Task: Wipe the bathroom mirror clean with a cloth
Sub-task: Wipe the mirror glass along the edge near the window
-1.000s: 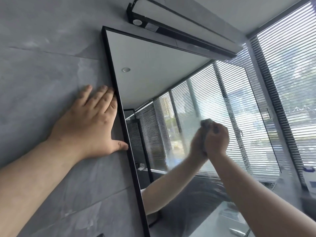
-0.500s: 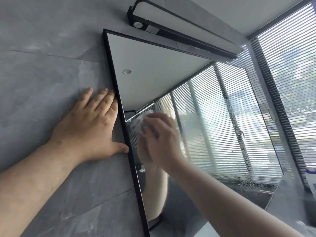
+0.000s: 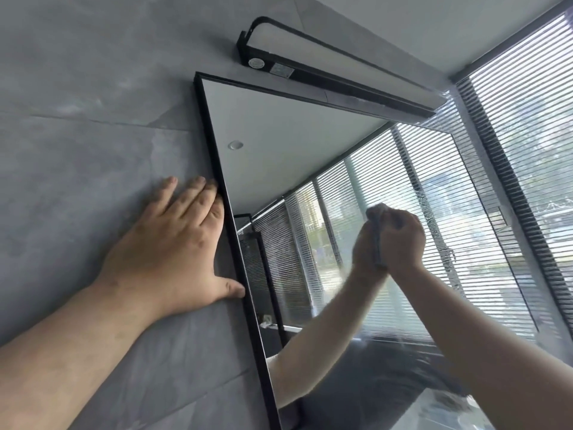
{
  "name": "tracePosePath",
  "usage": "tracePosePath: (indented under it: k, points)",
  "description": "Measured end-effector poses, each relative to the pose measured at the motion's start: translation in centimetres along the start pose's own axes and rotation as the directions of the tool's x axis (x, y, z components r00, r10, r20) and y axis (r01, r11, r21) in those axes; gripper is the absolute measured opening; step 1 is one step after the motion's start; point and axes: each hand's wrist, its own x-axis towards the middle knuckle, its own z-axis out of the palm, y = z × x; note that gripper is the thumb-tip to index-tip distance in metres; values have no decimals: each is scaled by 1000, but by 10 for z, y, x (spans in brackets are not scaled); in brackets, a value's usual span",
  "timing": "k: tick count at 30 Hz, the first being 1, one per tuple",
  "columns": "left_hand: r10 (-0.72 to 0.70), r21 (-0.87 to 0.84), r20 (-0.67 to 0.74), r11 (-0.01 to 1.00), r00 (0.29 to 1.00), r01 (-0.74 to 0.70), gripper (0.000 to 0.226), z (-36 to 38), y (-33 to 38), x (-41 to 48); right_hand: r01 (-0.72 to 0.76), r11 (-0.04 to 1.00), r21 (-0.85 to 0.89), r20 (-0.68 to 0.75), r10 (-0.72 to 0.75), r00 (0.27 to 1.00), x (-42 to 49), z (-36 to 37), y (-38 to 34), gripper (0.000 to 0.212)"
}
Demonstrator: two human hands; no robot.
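The left hand (image 3: 173, 243) lies flat on the wall tile, thumb touching the mirror (image 3: 279, 156) frame. Farther in, the right hand (image 3: 400, 240) presses a clenched grip on the cloth (image 3: 376, 240) mid-glass; streaked droplets lie just right of it.

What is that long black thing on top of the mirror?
Above the mirror a long black light bar is fixed to the grey wall. Its underside with two small labels shows. Its far end runs toward the window blinds; whether it is lit cannot be told.
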Motion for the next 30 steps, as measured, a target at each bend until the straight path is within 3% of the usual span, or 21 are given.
tracePosePath:
  k: [4, 9, 11, 14, 17, 22, 25, 27, 30]
  points:
    - [-4, -2, 8, 1000, 1000, 4, 126, 0, 0, -1, 27, 1000, 2, 3, -27, 1000, -2, 6, -11, 13]
    - [-8, -5, 15, 1000, 1000, 8, 126, 0, 0, -1, 237, 968, 79, 97, -244, 965, -34, 29, -64, 8]
    - [-10, -5, 20, 1000, 1000, 10, 126, 0, 0, -1, 353, 915, 195, 134, -381, 915, -60, 43, -91, 9]
    - [-13, -1, 30, 1000, 999, 13, 124, 0, 0, -2, 542, 791, 285, 175, -599, 782, -100, 51, -122, 15]
    - [-11, 3, 30, 1000, 999, 11, 123, 1, 0, -2, 605, 735, 306, 171, -667, 725, -100, 54, -130, 16]
    - [-13, -5, 31, 1000, 999, 13, 125, 2, 0, -2, 424, 883, 200, 94, -448, 889, -29, 53, -99, 12]
    - [-14, -9, 33, 1000, 999, 14, 125, 4, -1, -2, 209, 975, 73, 66, -214, 975, 13, 35, -72, 11]
    - [-15, -7, 32, 1000, 999, 15, 124, 4, -1, -2, 65, 997, 39, 14, -66, 998, 34, 25, -52, 14]
    - [-19, -1, 25, 1000, 1000, 19, 123, 3, 0, -1, -29, 1000, 2, -34, 29, 999, 47, 21, -39, 17]
